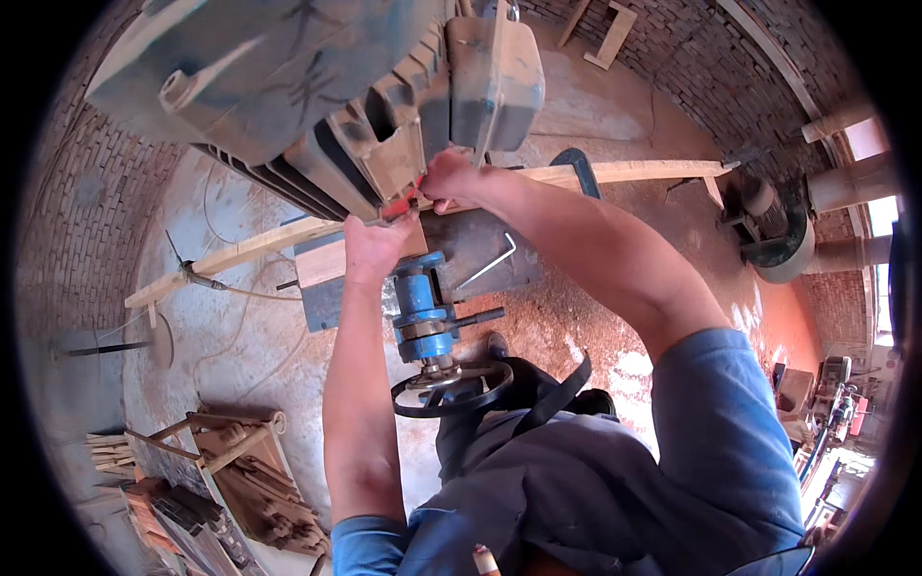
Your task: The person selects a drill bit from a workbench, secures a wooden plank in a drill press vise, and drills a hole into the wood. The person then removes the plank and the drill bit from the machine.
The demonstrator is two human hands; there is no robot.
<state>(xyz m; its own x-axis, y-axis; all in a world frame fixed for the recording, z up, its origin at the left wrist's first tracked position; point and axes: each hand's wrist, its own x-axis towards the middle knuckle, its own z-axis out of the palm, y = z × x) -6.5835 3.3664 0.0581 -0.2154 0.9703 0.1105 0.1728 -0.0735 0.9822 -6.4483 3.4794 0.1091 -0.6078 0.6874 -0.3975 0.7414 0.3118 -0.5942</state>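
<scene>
Working with left hand (376, 248) and right hand (451, 179) at red piece (399, 206) beneath far housing (288, 77), seemingly unfinished. Cannot tell closure of fingers, nor steps done or left.

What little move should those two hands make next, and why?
Perhaps a small, careful shift of the red piece: the left hand and right hand are both at it, by the ribbed casing, while the hex key lies aside on the table.

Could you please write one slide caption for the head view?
Left hand and right hand at a red object beside a large dusty machine housing.
</scene>
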